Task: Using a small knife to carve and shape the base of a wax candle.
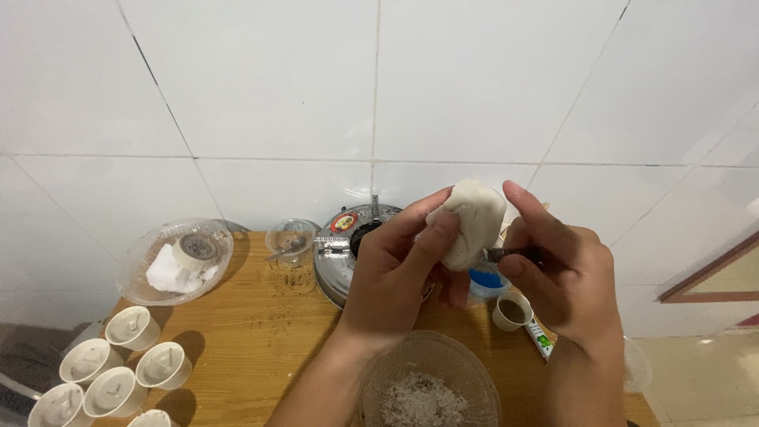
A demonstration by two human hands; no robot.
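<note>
My left hand holds a white lump of wax-like material up in front of the tiled wall, thumb and fingers wrapped round its lower left side. My right hand grips a small dark metal tool whose tip touches the lump's right side. Directly below the hands stands a clear glass bowl holding white shavings.
A small wooden table bears several white cups with wicks at left, a clear bowl of white chunks, a small glass bowl with a spoon, a metal pot, a blue lid, a little cup and a tube.
</note>
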